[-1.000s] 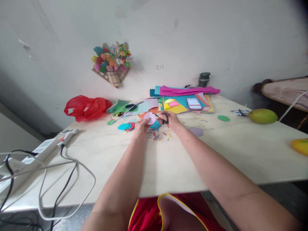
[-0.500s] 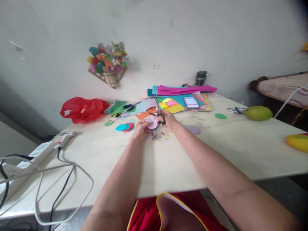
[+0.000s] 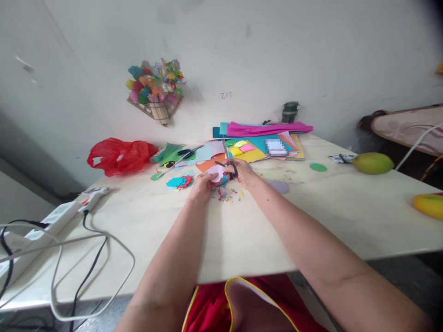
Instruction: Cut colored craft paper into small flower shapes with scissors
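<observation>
Between thumb and fingers, my left hand (image 3: pixel 203 184) pinches a light purple paper piece (image 3: pixel 216 173) with a rounded outline. My right hand (image 3: pixel 242 172) is closed on black-handled scissors (image 3: pixel 234 169), whose blades point away toward the wall, beside the paper's right side. Small coloured paper scraps (image 3: pixel 226 194) lie on the table just below both hands. Left of my left hand rests a stack of scalloped blue and red paper pieces (image 3: pixel 178 182). A grey-purple paper disc (image 3: pixel 278 186) lies to the right, past my right wrist.
Coloured paper sheets (image 3: pixel 258 154) and a pink roll (image 3: pixel 270 129) lie at the back. A second pair of scissors (image 3: pixel 185 152) is near a red plastic bag (image 3: pixel 121 156). A power strip (image 3: pixel 55 221) with cables is at left. A green disc (image 3: pixel 317 167) and mango (image 3: pixel 373 163) sit right.
The purple paper has turned and shifted slightly left in my left hand. More blue now shows beneath it, near the scissors. The hands otherwise stay in place.
</observation>
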Available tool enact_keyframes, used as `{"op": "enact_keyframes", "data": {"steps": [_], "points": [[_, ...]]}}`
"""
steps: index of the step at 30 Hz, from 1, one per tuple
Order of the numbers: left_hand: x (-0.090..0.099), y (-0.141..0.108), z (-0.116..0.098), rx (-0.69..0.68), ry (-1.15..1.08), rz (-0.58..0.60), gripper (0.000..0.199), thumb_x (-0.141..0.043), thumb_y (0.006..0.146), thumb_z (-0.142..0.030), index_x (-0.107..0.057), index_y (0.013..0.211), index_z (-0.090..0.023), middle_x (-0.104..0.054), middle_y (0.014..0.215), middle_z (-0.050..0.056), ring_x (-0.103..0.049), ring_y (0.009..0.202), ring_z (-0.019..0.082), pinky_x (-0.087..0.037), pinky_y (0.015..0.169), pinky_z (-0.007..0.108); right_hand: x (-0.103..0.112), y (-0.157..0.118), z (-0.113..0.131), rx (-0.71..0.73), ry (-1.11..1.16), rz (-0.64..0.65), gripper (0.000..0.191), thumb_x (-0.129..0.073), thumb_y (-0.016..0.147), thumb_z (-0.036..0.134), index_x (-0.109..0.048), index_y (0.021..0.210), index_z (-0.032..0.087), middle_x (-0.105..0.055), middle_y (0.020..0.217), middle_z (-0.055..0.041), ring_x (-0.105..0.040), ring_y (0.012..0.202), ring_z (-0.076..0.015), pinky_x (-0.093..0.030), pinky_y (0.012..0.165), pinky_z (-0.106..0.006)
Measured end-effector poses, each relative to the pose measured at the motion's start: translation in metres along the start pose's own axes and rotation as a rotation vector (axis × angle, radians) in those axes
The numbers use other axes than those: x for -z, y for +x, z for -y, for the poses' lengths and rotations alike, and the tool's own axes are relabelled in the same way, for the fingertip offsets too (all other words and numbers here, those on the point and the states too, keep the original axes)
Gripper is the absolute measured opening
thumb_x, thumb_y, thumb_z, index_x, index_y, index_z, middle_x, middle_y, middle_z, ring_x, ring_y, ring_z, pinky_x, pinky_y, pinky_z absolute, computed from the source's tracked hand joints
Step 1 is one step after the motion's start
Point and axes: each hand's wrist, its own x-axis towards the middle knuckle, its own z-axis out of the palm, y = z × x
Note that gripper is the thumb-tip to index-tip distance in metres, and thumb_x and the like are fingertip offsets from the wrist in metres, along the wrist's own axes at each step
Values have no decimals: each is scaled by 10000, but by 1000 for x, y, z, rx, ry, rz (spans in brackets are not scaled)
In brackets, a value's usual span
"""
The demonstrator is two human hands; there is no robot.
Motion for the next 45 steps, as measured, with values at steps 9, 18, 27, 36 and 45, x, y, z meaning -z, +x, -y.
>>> {"op": "enact_keyframes", "data": {"steps": [9,18,27,36,45], "points": [[0,0,-1,48,-27,-10,215,-683,614,-69,-672,829,-70,-707,752,79,-639,609,152,-571,585,266,3,3,-3,36,18,-32,269,-738,567,153,-590,791,147,-599,489,27,-502,382,-79,-249,312,-151],[-3,-4,-4,152,-8,21,188,-662,652,-34,-643,832,-84,-673,672,41,-602,511,113,-583,566,260,0,4,-5,41,-3,3,285,-662,568,117,-604,845,151,-602,490,33,-492,384,-84,-260,306,-150],[-4,-9,-6,275,-163,82,178,-534,748,43,-602,825,-102,-617,604,20,-604,529,87,-592,685,269,1,3,-5,64,79,81,314,-707,566,216,-583,845,145,-618,508,23,-530,397,-90,-260,295,-147],[-4,-11,-6,251,-208,126,196,-611,731,10,-643,875,-117,-587,625,-3,-594,569,74,-555,823,281,0,-2,1,91,143,110,349,-707,587,286,-578,880,147,-664,592,-16,-537,417,-90,-259,319,-157],[-1,-8,-2,225,-183,143,189,-613,715,12,-631,843,-126,-568,635,-8,-601,601,87,-552,830,296,-2,-5,2,129,136,157,378,-744,587,313,-586,885,143,-675,618,-18,-551,439,-95,-308,359,-167]]}}
